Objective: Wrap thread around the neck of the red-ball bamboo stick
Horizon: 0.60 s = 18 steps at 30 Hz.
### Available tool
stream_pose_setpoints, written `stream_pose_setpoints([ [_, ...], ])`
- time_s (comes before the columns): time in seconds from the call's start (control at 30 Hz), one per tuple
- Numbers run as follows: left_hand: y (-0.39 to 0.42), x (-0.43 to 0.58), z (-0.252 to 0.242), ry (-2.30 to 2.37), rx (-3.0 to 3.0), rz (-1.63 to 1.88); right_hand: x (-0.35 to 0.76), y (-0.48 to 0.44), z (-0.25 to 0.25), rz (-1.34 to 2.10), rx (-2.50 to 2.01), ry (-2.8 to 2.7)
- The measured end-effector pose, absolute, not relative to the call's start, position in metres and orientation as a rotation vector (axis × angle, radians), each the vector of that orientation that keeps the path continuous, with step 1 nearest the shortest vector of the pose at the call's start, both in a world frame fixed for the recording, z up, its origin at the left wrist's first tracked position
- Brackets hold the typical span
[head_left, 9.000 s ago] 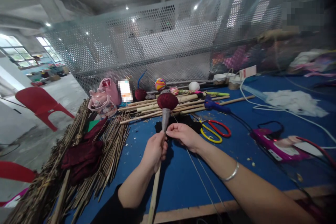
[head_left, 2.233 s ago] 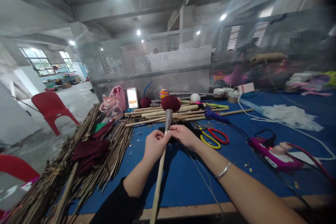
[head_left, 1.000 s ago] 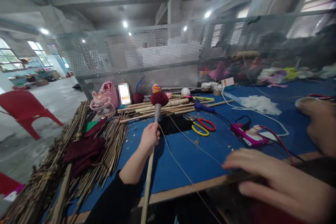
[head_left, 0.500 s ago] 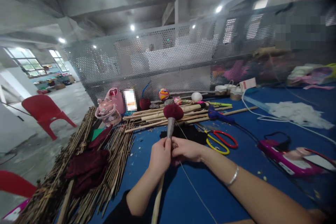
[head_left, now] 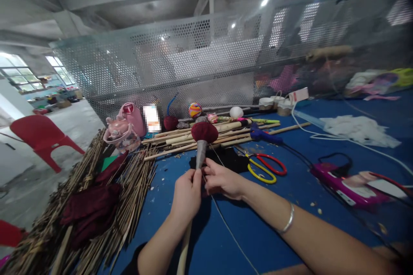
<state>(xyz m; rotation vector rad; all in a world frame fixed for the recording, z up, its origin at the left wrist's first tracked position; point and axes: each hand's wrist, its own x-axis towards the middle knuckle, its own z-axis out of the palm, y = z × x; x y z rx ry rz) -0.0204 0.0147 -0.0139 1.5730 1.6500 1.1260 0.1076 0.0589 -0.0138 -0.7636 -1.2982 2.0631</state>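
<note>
A wooden stick (head_left: 184, 247) runs up from the lower edge, topped by a dark red cloth-covered ball (head_left: 204, 132) with a grey wrapped neck (head_left: 201, 153) beneath it. My left hand (head_left: 186, 194) is closed around the stick just under that grey wrap. Close beside it, my right hand (head_left: 221, 180) has its fingers bent against the neck and a thin grey cord (head_left: 229, 228). The cord trails down to the lower right, and another strand slants up near the ball. Exactly where the right fingertips grip is partly hidden. Black cloth (head_left: 229, 160) lies behind my hands.
Scissors with red and yellow handles (head_left: 263, 167), a blue glue gun (head_left: 266, 134) and a purple power strip (head_left: 348, 187) lie to the right. Wooden sticks (head_left: 174, 138) lie behind. Bundled twigs (head_left: 129, 219) and maroon cloth (head_left: 92, 210) are at left, near a pink pot (head_left: 121, 137).
The whole view has shifted, so things sit further left and slightly higher or lower. My right fingers have loosened and lifted slightly by the neck; my left hand keeps its hold.
</note>
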Motion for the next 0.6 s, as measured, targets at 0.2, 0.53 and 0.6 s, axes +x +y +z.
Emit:
stream_pose_setpoints([
  [0.2,0.013,-0.014,-0.018,1.693,1.682,1.116,0.103,0.063,-0.02,1.674,-1.177,-1.337],
  [0.53,0.02,-0.017,-0.019,1.415,1.281,1.313,0.107,0.053,-0.004,1.531,-0.852,-1.495],
  [0.6,0.02,-0.013,-0.019,1.31,1.11,1.36,0.105,0.053,-0.007,1.592,-0.805,-1.477],
])
